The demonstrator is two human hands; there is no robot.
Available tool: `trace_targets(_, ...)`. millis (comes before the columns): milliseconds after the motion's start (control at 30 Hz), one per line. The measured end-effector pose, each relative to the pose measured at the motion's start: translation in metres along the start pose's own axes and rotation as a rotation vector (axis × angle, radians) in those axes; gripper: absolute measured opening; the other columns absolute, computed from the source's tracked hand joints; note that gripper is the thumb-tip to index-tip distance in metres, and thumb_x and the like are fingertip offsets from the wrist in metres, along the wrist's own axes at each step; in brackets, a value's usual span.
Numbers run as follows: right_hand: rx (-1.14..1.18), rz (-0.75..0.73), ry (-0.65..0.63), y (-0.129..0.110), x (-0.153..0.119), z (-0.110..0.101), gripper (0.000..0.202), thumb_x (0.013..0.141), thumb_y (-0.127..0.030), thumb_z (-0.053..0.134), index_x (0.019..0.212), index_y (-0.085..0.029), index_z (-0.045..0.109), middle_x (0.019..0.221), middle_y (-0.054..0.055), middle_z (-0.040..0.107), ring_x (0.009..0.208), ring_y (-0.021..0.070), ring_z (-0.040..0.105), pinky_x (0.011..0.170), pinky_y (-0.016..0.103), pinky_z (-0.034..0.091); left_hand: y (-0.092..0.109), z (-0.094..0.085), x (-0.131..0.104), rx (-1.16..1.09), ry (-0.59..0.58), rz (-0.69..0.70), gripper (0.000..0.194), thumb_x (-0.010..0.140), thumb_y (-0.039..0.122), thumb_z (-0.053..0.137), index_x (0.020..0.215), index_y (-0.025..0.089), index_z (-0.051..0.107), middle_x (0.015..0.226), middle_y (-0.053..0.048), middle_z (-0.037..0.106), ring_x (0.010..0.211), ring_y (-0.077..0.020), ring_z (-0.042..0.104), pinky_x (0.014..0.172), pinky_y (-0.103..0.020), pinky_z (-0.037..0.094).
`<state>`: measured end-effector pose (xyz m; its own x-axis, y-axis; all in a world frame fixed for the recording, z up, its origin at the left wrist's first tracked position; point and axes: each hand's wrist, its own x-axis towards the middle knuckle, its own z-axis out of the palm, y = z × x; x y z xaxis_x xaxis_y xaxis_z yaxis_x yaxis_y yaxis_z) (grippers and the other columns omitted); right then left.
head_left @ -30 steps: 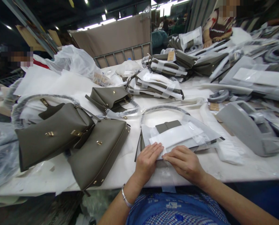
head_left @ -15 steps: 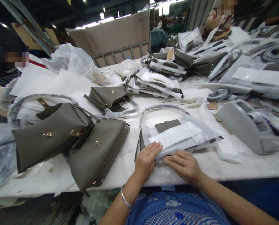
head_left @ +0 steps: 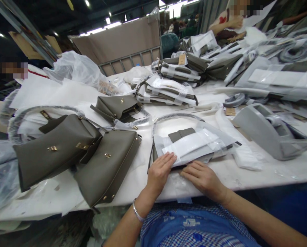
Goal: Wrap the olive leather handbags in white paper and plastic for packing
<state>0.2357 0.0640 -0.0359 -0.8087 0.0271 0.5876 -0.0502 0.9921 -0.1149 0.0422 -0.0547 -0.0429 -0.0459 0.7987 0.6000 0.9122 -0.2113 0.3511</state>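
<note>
A grey-green handbag (head_left: 181, 134) lies flat in front of me, mostly covered by a translucent sheet and a folded white paper strip (head_left: 192, 143). Its wrapped handle (head_left: 178, 116) arcs away from me. My left hand (head_left: 160, 173) rests on the near left part of the covering, fingers stretched out flat. Beside it, my right hand (head_left: 202, 178) is at the bag's near edge, fingers bent and pressed together. Clear film shows on the table by its thumb; whether the fingertips pinch it is hidden.
Unwrapped handbags (head_left: 109, 161) lie to my left. Wrapped bags (head_left: 169, 91) are stacked beyond the middle, and more are piled at the far right. A grey tape dispenser (head_left: 264, 133) stands on the right. Another person's hand (head_left: 236, 23) is at the far right.
The camera view has shifted slightly. The near edge of the covering now lies closer against the bag, and my right fingertips have drawn a little back from it. My left hand stays on the covering.
</note>
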Motion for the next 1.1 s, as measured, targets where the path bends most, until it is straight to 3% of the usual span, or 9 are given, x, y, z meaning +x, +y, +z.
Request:
trace_targets(133, 0.046, -0.003, -0.136, -0.011, -0.033, -0.008, 0.035, 0.100, -0.015, 0.047, 0.133, -0.014, 0.058, 0.126, 0.011, 0.069, 0.122, 0.0220, 0.060, 0.112, 0.050, 0.041, 0.000, 0.000, -0.001, 0.015, 0.017, 0.023, 0.039, 0.100, 0.011, 0.048, 0.137, 0.022, 0.056, 0.134, -0.006, 0.065, 0.130, -0.0194, 0.056, 0.104, -0.039, 0.054)
trace_targets(233, 0.031, -0.031, -0.272, -0.019, -0.050, -0.007, 0.054, 0.097, -0.030, 0.057, 0.145, -0.009, 0.046, 0.144, 0.016, 0.055, 0.141, 0.0274, 0.043, 0.116, 0.054, 0.039, 0.001, -0.001, 0.000, 0.018, 0.031, 0.026, 0.040, 0.099, 0.009, 0.049, 0.137, 0.022, 0.056, 0.134, -0.006, 0.065, 0.131, -0.0197, 0.056, 0.105, -0.040, 0.053)
trace_targets(300, 0.037, -0.040, -0.288, -0.024, -0.052, -0.003, 0.055, 0.097, -0.027, 0.057, 0.147, -0.009, 0.044, 0.147, 0.016, 0.052, 0.143, 0.0280, 0.040, 0.115, 0.054, 0.041, 0.001, -0.001, 0.000, 0.020, 0.034, 0.027, 0.041, 0.099, 0.008, 0.048, 0.137, 0.022, 0.056, 0.134, -0.006, 0.064, 0.131, -0.0202, 0.055, 0.106, -0.041, 0.053)
trace_targets(433, 0.120, -0.040, -0.177, -0.030, -0.047, 0.007, 0.049, 0.094, -0.006, 0.047, 0.141, -0.014, 0.052, 0.140, 0.012, 0.060, 0.140, 0.0240, 0.045, 0.112, 0.048, 0.046, 0.002, 0.000, 0.000, 0.019, 0.032, 0.028, 0.042, 0.099, 0.007, 0.048, 0.138, 0.021, 0.056, 0.134, -0.007, 0.065, 0.131, -0.0206, 0.056, 0.106, -0.041, 0.053)
trace_targets(533, 0.196, -0.019, -0.079, -0.031, -0.041, 0.010, 0.037, 0.094, -0.009, 0.051, 0.128, -0.015, 0.063, 0.126, 0.011, 0.069, 0.129, 0.0218, 0.057, 0.109, 0.045, 0.049, 0.003, 0.000, 0.000, 0.014, 0.041, 0.030, 0.041, 0.098, 0.008, 0.051, 0.136, 0.021, 0.057, 0.133, -0.007, 0.065, 0.130, -0.0208, 0.056, 0.106, -0.041, 0.053)
trace_targets(700, 0.190, -0.019, 0.022, -0.032, -0.032, 0.011, 0.031, 0.095, -0.008, 0.050, 0.120, -0.015, 0.067, 0.112, 0.009, 0.075, 0.114, 0.0192, 0.067, 0.107, 0.043, 0.052, 0.004, 0.001, 0.000, 0.030, 0.058, 0.026, 0.040, 0.097, 0.007, 0.052, 0.134, 0.021, 0.058, 0.131, -0.007, 0.066, 0.129, -0.0211, 0.058, 0.105, -0.041, 0.053)
trace_targets(1100, 0.218, 0.009, 0.128, -0.052, -0.018, -0.017, 0.032, 0.089, -0.002, 0.050, 0.113, -0.015, 0.067, 0.103, 0.005, 0.078, 0.102, 0.0155, 0.072, 0.096, 0.030, 0.058, 0.005, 0.005, -0.001, 0.047, 0.061, -0.008, 0.039, 0.098, 0.008, 0.053, 0.134, 0.022, 0.059, 0.132, -0.005, 0.066, 0.129, -0.0205, 0.057, 0.104, -0.042, 0.053)
